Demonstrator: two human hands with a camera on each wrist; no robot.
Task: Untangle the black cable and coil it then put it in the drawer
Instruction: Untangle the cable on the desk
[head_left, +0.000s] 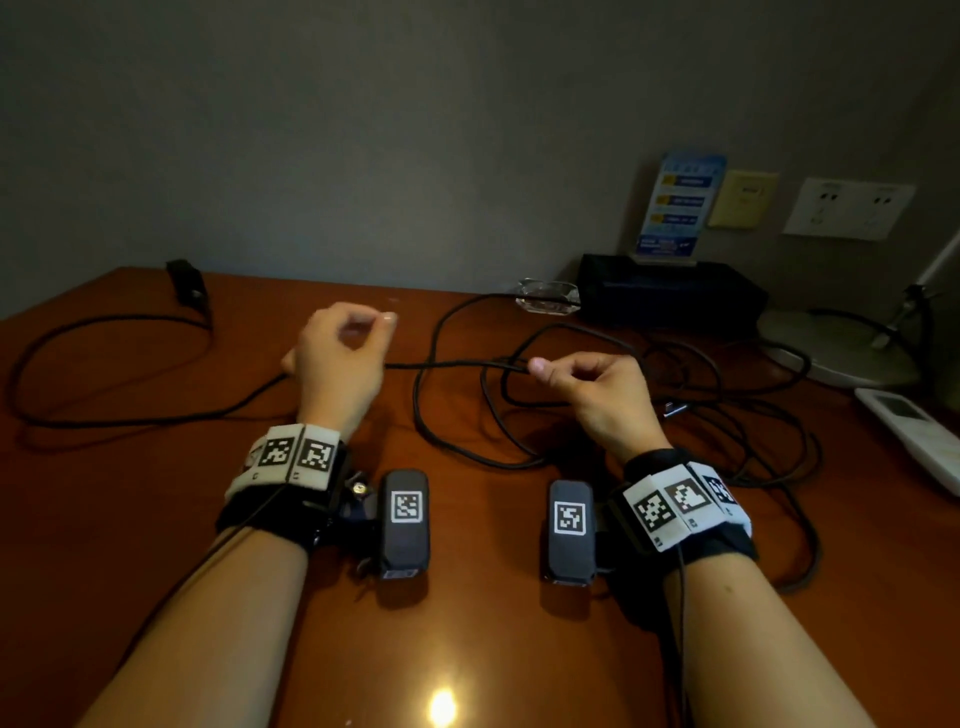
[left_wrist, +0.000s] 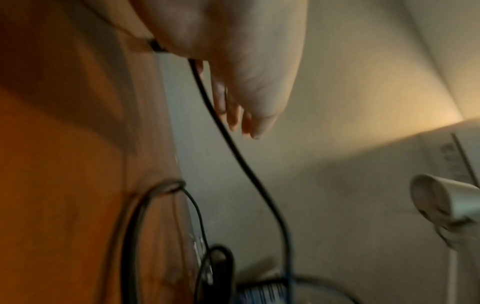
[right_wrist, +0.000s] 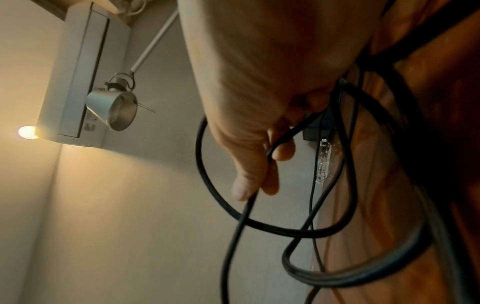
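The long black rubber-sheathed cable (head_left: 457, 364) is lying in loose tangled loops across the reddish-brown wooden table (head_left: 467, 597), stretching between both hands. The right hand (head_left: 597, 395) is pinching one strand between thumb and forefinger, while the left hand (head_left: 337, 358) is curling its fingers around another stretch. Being light, limp and springy, it is probably best gripped near a free end.

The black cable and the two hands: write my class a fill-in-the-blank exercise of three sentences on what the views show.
1. The right hand pinches the black cable between thumb and ____.
2. The black cable lies in loose tangled loops on the ____ wooden table.
3. The cable's black plug block lies at the table's far ____ corner, beyond the left hand.

Missing words: fingers; brown; left
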